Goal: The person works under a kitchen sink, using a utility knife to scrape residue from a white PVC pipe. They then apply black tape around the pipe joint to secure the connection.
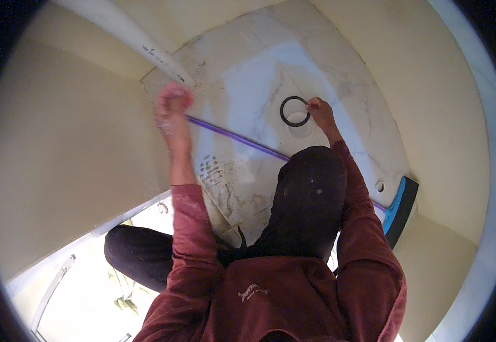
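My left hand (172,122), smeared by motion, is closed on a crumpled pink cloth (181,92) near the lower end of a white pipe (171,67). My right hand (321,112) pinches the right side of a thin black rubber ring (283,108) between its fingertips. Just below the ring, a pale round disc or drain opening (301,130) shows on the marble-patterned floor. A purple stick (236,137) lies across the floor from beside my left hand and passes under my dark-trousered knee.
At the right, by the wall, lies a blue and black squeegee head (399,211) on the purple stick. A small round hole (380,186) sits near it. Dark wet specks (211,170) mark the floor tiles (253,74). Cream walls (77,137) enclose the corner; a bright opening lies at lower left.
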Demonstrator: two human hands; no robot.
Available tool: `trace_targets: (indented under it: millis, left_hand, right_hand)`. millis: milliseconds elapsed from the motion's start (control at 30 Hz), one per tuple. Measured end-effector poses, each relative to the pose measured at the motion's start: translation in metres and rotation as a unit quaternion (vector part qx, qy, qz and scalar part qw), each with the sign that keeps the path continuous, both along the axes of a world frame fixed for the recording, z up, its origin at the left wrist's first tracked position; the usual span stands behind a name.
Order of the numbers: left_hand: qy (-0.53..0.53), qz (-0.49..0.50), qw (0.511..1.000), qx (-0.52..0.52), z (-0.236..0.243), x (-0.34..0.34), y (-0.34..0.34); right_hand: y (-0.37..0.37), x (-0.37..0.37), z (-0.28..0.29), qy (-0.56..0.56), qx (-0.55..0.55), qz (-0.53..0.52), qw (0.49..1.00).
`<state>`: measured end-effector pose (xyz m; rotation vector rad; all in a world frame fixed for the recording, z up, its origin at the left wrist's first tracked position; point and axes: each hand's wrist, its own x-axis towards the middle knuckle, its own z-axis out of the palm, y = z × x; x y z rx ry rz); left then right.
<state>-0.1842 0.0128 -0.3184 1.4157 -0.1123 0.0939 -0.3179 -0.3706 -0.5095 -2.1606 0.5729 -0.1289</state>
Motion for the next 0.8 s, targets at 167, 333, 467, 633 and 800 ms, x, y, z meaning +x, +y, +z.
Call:
trace_targets:
  millis: [167,333,467,633,800]
  left_hand:
    - [0.149,-0.215,0.961,0.091,-0.084,-0.054,-0.048]
    - [0.033,-0.348,0.877,0.329,-0.143,-0.076,-0.088]
    - [-0.233,-0.277,0.832,0.421,-0.225,-0.086,-0.103]
    - [-0.049,-0.293,0.881,0.369,-0.252,-0.098,-0.149]
    - [-0.140,-0.170,0.862,0.458,-0.280,-0.109,-0.181]
  right_hand:
    - [-0.001,0.009,0.051,0.007,0.323,-0.024,0.946]
    - [0.007,0.006,0.058,0.062,0.217,-0.003,0.974]
    - [0.012,-0.023,0.008,0.042,0.109,-0.028,0.993]
    - [0.028,-0.052,-0.014,0.059,-0.130,-0.020,0.990]
    - [0.039,-0.051,-0.010,0.075,-0.178,-0.025,0.981]
